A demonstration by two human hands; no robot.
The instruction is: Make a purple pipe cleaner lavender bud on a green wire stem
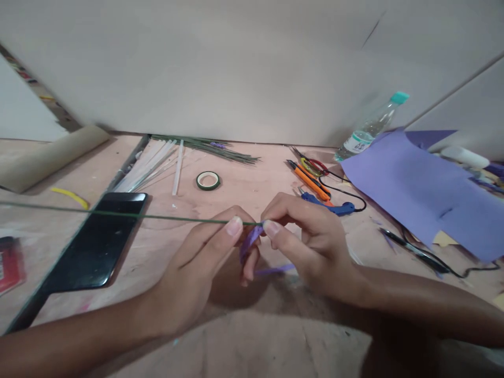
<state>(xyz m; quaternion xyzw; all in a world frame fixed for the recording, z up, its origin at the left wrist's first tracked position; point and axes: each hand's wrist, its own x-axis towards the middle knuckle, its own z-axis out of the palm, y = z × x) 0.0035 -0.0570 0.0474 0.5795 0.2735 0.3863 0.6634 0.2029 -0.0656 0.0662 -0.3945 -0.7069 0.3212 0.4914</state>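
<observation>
A long thin green stem wire (165, 217) runs from the left edge of the head view to my fingers at the middle. My left hand (212, 244) pinches the wire between thumb and forefinger. At the wire's end, my right hand (311, 241) pinches a narrow purple paper strip (249, 245) against it. The strip curls down between the two hands, partly hidden by my fingers. Another purple strip (275, 269) shows below, near the right palm; whether it joins the first I cannot tell.
A black phone (106, 241) lies left, a green tape roll (208, 180) ahead. Behind are green wires (220, 149) and glue sticks (151, 163). An orange cutter (311, 181), a blue-handled tool (328, 205), purple sheets (425, 184), a bottle (366, 131) and a pen (413, 251) lie right.
</observation>
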